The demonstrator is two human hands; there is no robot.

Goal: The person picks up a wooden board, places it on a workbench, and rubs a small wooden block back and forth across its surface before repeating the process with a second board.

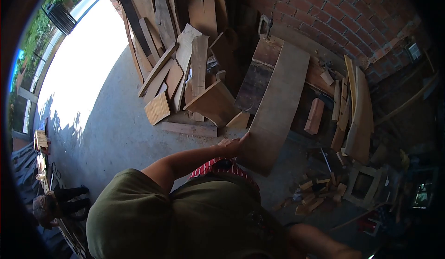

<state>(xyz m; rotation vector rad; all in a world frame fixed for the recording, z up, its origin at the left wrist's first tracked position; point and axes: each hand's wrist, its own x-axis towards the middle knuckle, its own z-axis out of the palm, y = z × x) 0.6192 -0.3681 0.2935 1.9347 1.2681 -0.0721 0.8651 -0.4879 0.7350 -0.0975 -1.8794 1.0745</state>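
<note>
Wooden board against left hand

There is one left hand, one long wide board, one clamp, one reddish block, one square frame, one brick wall, two gate panels; the overlapping piled boards number over ten

1 long, flat brown board extends over a dark worktop.
</note>
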